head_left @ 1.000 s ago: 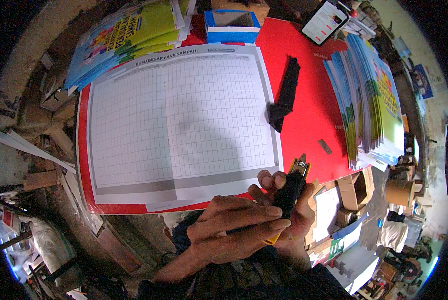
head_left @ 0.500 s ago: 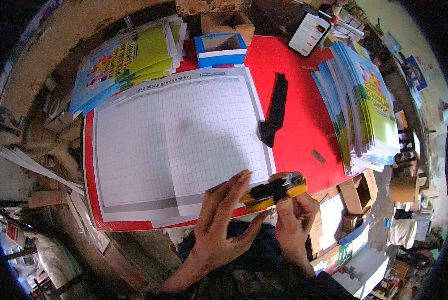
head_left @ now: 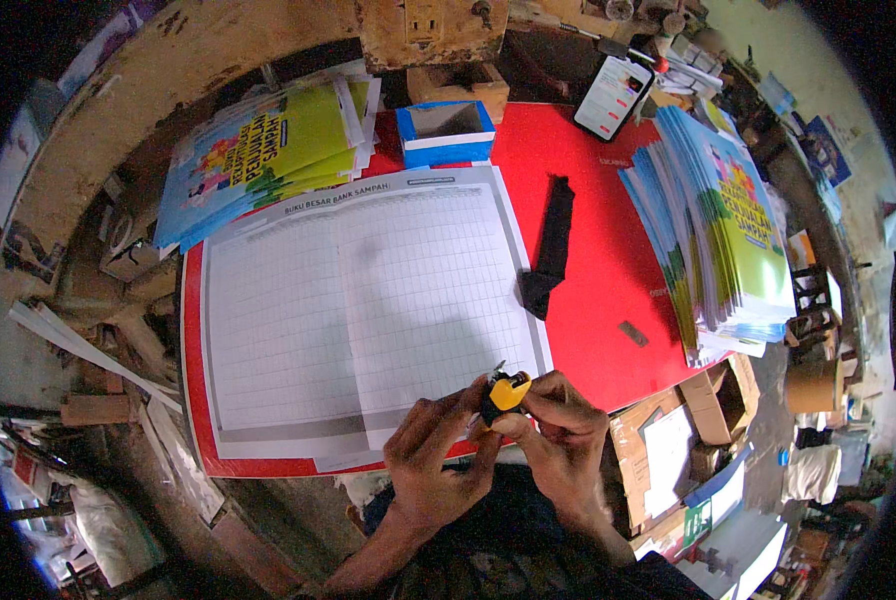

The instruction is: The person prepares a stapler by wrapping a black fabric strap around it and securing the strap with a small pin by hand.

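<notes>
Both of my hands meet above the near edge of the large gridded paper sheet (head_left: 298, 330). Between them is a small yellow-and-black tool (head_left: 508, 394) that looks like a stapler, seen nearly end-on, with a thin metal piece sticking up at its far side. My right hand (head_left: 566, 435) grips its right side, with thumb and bent fingers closed. My left hand (head_left: 438, 450) pinches its dark left side between thumb and fingertips. Fingers hide part of the tool. Right of the sheet lies a folded black strip (head_left: 551, 245). Nearby is a small flat brown strip (head_left: 633, 333).
The sheet lies on a red tabletop (head_left: 603, 230). Booklets are stacked at the far left (head_left: 268, 150) and in a taller right-hand pile (head_left: 718, 220). A blue-and-white open box (head_left: 446, 150) and a phone (head_left: 613, 97) stand toward the back. Cardboard boxes (head_left: 723, 395) sit beyond the near right edge.
The tool has moved left and turned from lengthwise to nearly end-on. My left hand's fingers, stretched out beside it before, have closed onto it. The view has tilted slightly upward.
</notes>
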Motion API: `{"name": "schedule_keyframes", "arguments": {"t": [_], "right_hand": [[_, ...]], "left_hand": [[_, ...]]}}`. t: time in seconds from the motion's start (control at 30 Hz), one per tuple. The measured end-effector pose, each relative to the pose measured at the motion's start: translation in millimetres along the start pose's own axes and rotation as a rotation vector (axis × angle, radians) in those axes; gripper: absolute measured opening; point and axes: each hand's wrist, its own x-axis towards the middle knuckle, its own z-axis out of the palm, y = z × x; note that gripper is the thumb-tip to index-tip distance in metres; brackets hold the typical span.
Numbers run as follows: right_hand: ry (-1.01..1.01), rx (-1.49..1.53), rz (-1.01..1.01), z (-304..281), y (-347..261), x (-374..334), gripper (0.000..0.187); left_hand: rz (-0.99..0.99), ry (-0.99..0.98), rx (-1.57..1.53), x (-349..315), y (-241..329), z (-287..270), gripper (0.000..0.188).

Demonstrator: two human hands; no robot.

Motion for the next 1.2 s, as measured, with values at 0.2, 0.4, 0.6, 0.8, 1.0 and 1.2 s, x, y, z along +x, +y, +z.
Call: {"name": "schedule_keyframes", "arguments": {"t": [0.2,0.4,0.6,0.8,1.0,1.2], "right_hand": [[-0.067,0.267,0.043,4,13,5,0.023],[-0.05,0.186,0.004,14,8,0,0.025],[-0.022,0.376,0.148,16,6,-2,0.026],[0.002,0.247,0.063,20,11,-6,0.023],[0.07,0.393,0.127,28,0,-9,0.015],[0.061,0.363,0.239,22,-13,-6,0.014]], "left_hand": [[-0.021,-0.053,-0.095,5,-5,-16,0.054],[-0.182,0.018,-0.292,-4,-4,-12,0.055],[-0.167,0.085,-0.293,-9,-11,-7,0.054],[-0.279,0.054,-0.312,-6,3,-17,0.047],[-0.605,0.078,-0.896,-17,0,-14,0.038],[-0.611,0.063,-1.279,-17,-7,-12,0.037]]}}
